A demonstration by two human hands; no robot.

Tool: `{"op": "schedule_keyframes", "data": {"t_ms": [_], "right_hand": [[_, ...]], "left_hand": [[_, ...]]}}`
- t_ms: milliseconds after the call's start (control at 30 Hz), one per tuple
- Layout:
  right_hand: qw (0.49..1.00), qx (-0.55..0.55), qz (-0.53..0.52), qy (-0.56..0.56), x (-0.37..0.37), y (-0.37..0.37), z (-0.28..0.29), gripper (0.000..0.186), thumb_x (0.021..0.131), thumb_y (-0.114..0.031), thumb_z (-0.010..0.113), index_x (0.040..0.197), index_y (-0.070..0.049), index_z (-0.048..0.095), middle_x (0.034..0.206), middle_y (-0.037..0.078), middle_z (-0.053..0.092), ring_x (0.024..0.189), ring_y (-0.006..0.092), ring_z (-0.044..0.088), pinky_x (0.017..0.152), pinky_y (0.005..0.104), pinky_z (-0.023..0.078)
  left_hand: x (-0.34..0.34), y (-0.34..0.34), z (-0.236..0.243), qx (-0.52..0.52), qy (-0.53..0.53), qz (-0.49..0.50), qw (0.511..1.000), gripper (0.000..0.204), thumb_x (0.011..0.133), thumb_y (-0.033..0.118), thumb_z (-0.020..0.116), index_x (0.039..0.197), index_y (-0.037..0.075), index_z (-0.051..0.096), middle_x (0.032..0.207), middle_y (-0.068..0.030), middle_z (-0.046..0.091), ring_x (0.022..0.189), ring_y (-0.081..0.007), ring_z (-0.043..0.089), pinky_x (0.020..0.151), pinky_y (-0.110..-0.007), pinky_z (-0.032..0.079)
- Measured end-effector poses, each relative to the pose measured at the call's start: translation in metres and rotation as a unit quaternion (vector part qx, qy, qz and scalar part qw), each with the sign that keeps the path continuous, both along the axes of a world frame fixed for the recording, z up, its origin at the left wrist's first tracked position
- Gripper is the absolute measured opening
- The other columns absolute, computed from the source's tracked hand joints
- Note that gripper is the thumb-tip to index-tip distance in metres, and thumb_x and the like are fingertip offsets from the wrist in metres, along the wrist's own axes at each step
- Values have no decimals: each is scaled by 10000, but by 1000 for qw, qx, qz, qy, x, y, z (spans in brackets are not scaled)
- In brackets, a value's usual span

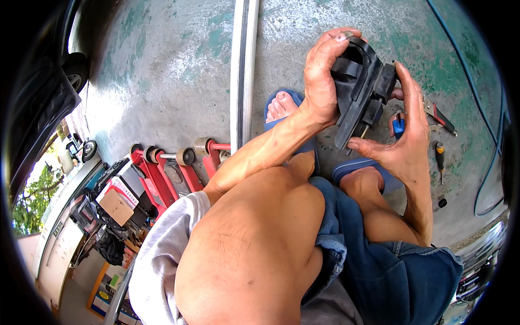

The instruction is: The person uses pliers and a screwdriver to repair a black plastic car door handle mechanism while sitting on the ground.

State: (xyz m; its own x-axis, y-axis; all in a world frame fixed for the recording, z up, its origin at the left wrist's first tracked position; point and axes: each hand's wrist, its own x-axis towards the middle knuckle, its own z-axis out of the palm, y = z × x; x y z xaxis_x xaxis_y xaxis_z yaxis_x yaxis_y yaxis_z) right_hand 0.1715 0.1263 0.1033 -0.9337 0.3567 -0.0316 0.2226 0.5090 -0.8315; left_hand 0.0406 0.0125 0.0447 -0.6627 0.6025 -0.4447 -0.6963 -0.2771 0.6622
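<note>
Both my hands hold up a black moulded plastic housing (355, 89), tilted, above the concrete floor. My left hand (323, 81) is wrapped round its upper left side, with the thumb at the top end. On the other side, my right hand (407, 138) grips the lower right edge between thumb and fingers. A thin metal pin shows near the right thumb. Beside the right fingers is a small blue piece (399, 128) with a dark tip; whether they hold it I cannot tell.
Right of my hands lie a red-and-black-handled tool (445, 120), a yellow-and-black screwdriver (440, 157) and a small black cap (442, 203). A blue hose (476, 92) curves along the far right. A metal rail (245, 70) crosses the floor; red floor jacks (157, 181) stand left.
</note>
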Motion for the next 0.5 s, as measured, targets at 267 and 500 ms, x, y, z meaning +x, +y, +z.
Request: {"op": "schedule_keyframes", "data": {"t_ms": [267,500], "right_hand": [[1000,2,1,15,0,-3,2,1222,497,-332,990,1492,34,381,1360,195,504,1059,304,595,890,383,524],[999,19,-19,20,1,-6,3,1169,478,-316,978,1451,34,433,1271,155,549,960,238,605,700,308,519]], "left_hand": [[-1,-2,2,-2,3,4,1000,467,1002,353,413,1174,-26,626,1045,-156,706,913,-212,676,872,-337,547],[0,-3,5,-6,4,8,1000,461,999,351,410,1154,-25,627,1035,-160,704,909,-215,673,869,-340,546]]}}
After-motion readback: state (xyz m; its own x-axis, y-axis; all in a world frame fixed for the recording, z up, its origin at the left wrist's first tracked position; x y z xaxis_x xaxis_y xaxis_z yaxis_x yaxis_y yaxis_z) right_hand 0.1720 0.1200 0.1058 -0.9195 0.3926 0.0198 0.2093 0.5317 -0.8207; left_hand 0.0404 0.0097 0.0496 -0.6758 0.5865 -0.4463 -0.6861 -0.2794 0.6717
